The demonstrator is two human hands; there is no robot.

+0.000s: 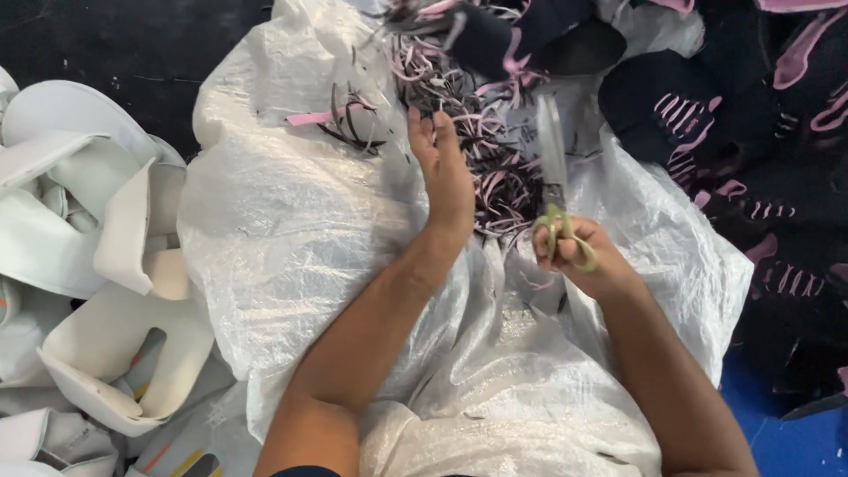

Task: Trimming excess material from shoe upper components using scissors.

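My left hand is flat and open, fingers together, reaching into a heap of thin dark and pink fabric offcuts that lies on a white woven sack. My right hand grips a pair of scissors by pale green handles. Their grey blades point away from me over the offcuts. The scissors touch no fabric that I can make out.
White foam or leather cut pieces are piled at the left. Dark navy shoe-upper pieces with pink trim fill the right and top. A blue surface shows at the bottom right, a dark floor at the top left.
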